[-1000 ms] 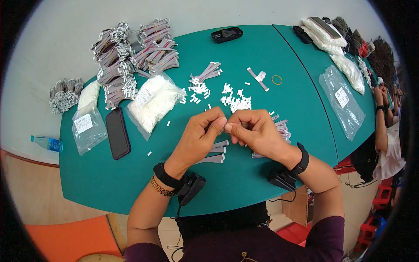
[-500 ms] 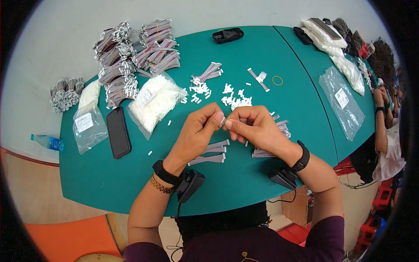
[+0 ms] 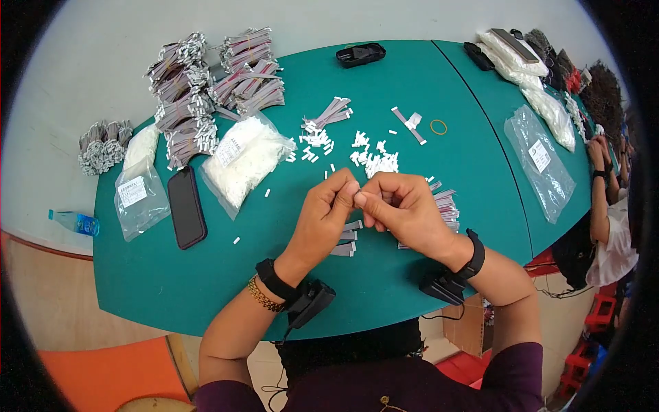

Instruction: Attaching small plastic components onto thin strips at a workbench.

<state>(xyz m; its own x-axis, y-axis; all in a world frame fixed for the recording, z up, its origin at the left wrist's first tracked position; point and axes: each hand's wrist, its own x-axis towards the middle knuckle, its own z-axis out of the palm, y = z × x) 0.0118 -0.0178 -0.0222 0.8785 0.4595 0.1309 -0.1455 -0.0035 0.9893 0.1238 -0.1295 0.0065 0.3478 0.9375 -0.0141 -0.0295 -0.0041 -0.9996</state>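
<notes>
My left hand [image 3: 321, 218] and my right hand [image 3: 410, 211] meet over the near middle of the green table, thumb tips almost touching. Both are closed in a pinch, and whatever lies between the fingertips is hidden. Short grey ribbon cables [image 3: 344, 250] with white ends lie partly behind my left hand. Beside my right hand is a stack of similar cables [image 3: 447, 211], partly covered. Just beyond the hands lies a pile of small white connector pieces [image 3: 382, 163], with another pile of white pieces [image 3: 316, 139] to its left.
Tied cable bundles [image 3: 182, 110] are heaped at the back left. Nearer are a bag of white pieces [image 3: 244, 161], a phone [image 3: 187, 208] and a plastic bag [image 3: 143, 209]. A single cable [image 3: 410, 126], a rubber band [image 3: 438, 127] and a black case [image 3: 360, 55] lie farther back. Another person's arm [image 3: 599, 199] shows at right.
My left hand has shifted slightly right and now covers more of the ribbon cables. The small pale thing glimpsed between the fingertips is now hidden.
</notes>
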